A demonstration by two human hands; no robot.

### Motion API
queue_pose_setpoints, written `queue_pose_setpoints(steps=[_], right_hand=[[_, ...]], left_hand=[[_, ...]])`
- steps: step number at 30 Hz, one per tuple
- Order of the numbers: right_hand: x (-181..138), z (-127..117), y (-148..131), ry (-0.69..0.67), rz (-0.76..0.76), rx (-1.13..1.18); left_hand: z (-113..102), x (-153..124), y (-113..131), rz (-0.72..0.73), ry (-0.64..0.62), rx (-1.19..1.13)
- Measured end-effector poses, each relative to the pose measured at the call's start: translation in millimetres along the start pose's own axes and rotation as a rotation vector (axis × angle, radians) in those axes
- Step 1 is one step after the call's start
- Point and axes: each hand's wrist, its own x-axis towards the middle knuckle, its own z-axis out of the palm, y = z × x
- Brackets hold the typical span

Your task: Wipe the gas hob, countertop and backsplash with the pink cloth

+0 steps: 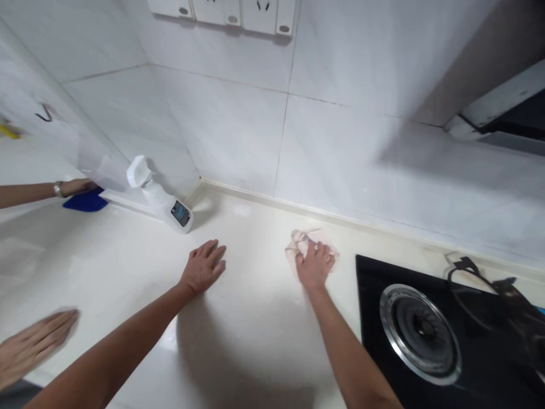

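Note:
My left hand [203, 266] lies flat on the cream countertop [255, 329], fingers stretched out and spread, with nothing in it. My right hand [315, 266] presses down on a thin pale pink cloth [298, 241], its fingers bent over it near the back wall. The cloth sticks out past my fingertips to the left and the far side. A white spray bottle [159, 199] lies on its side in the corner, a good way left of my left hand.
A black gas hob [426, 346] with a round burner and a loose pan support [481, 284] fills the right side. At far left another person's hand [76, 186] rests on a blue cloth [85, 201]. Another blurred hand [36, 338] lies at bottom left. Tiled walls enclose the corner.

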Motion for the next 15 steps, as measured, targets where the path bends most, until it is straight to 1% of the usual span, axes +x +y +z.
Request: queue_pose_setpoints(steps=[2, 4, 6, 8, 10, 11, 12, 13, 15], right_hand=[[-46.5, -3.9, -23.5, -0.013, -0.057, 0.057], [-90.4, -8.0, -40.2, -0.024, -0.123, 0.127], [-125.3, -10.7, -48.0, -0.034, -0.198, 0.212], [-147.9, -12.4, -43.6, -0.047, -0.3, 0.309], [-159.4, -15.3, -23.0, -0.037, -0.382, 0.423], [-162.6, -17.9, -6.2, -0.019, -0.385, 0.477], [-165.4, -21.6, 14.4, 0.023, -0.348, 0.528], [-168.4, -26.5, 37.8, 0.062, -0.267, 0.558], [-175.9, -38.4, 86.4, 0.18, -0.148, 0.558]], left_hand=[[-0.7, 1.0, 0.4, -0.003, -0.001, 0.0], [-4.1, 1.3, 2.7, -0.021, -0.01, -0.016], [-9.4, 0.9, 6.6, -0.052, -0.03, -0.056], [-14.7, 0.8, 11.5, -0.074, -0.046, -0.093], [-18.3, 1.8, 17.0, -0.078, -0.048, -0.114], [-19.3, 2.4, 20.2, -0.079, -0.048, -0.123], [-19.8, 2.4, 24.0, -0.085, -0.05, -0.138], [-20.3, 1.2, 28.4, -0.096, -0.053, -0.157], [-22.1, -8.7, 38.8, -0.128, -0.063, -0.202]])
